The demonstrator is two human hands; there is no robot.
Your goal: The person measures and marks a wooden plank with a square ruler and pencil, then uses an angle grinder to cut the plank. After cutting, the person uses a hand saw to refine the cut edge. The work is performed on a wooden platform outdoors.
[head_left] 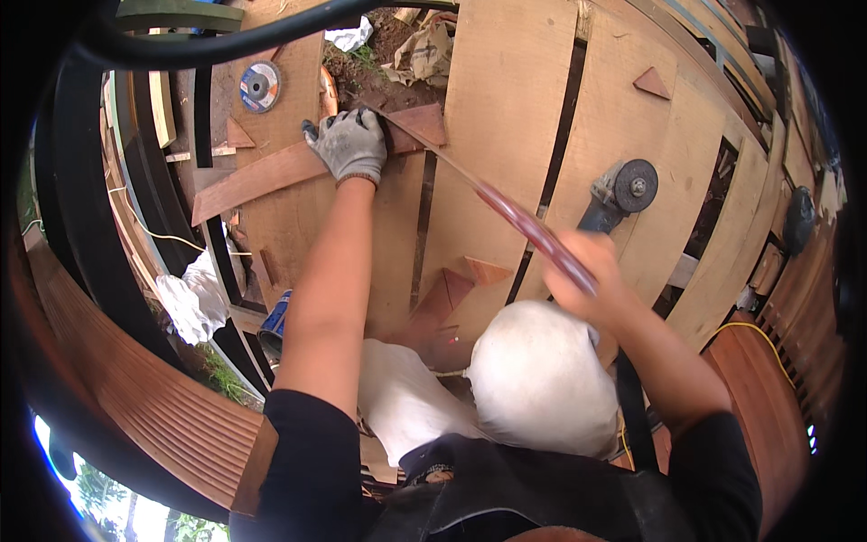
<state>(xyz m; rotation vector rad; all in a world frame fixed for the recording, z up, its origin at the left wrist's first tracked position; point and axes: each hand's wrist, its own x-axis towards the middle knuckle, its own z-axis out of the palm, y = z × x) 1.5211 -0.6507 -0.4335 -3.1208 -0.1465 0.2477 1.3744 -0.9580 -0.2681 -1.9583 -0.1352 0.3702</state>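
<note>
My left hand (350, 146), in a grey work glove with dark fingertips, presses down on a reddish-brown wooden board (262, 183), its fingers curled over the far edge. This board lies slantwise across wider planks. My bare right hand (585, 278) is closed round the long reddish handle of a handsaw (524, 221). Its thin blade, seen nearly edge-on, slants across the board's right end, just right of the glove. Motion blurs the right hand somewhat, and the teeth cannot be made out.
An angle grinder (623, 191) lies on the planks (506, 90) at right. A flap disc (260, 87) rests at far left. Triangular wood offcuts (652, 83) are scattered about. Gaps run between the planks. A blue can (275, 321) stands by my left arm, near white cloth (197, 294).
</note>
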